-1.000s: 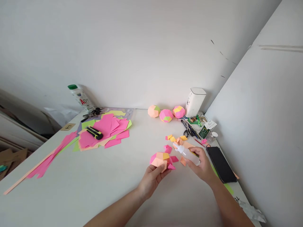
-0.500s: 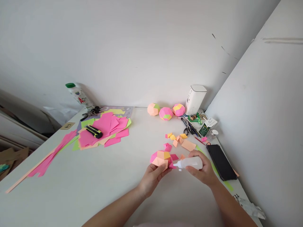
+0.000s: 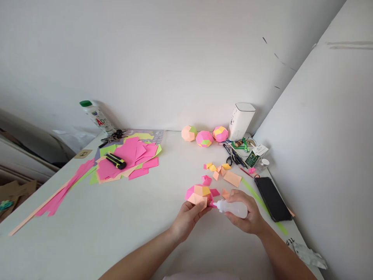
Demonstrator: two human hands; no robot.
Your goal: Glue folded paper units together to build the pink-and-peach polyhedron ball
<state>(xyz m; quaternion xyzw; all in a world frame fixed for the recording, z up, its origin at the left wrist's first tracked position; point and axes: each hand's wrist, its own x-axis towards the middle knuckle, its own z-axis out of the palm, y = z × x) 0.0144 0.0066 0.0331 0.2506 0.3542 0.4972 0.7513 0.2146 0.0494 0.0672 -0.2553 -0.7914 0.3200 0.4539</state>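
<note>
Head view: the left hand [image 3: 186, 219] is closed on a half-built paper model [image 3: 199, 194] of pink, peach and yellow facets. The fingers pinch its lower edge, and the model stands above the fingertips, just over the table [image 3: 116, 233]. The right hand [image 3: 246, 214] is wrapped around one small glue bottle [image 3: 234, 208] lying almost level. Its nozzle points left and touches the model's right side, near a pink flap. There is one model and one glue bottle in the hands.

Behind them lie loose folded scraps [image 3: 223, 171], too jumbled to count. Three finished balls [image 3: 204, 138] sit in a row at the wall, beside one white box [image 3: 241, 121]. One phone [image 3: 272, 198] lies to the right of the right hand. On the left is a pile of sheets [image 3: 136, 155] with one cutter [image 3: 115, 160] on it. One green-capped bottle [image 3: 96, 116] leans at the wall.
</note>
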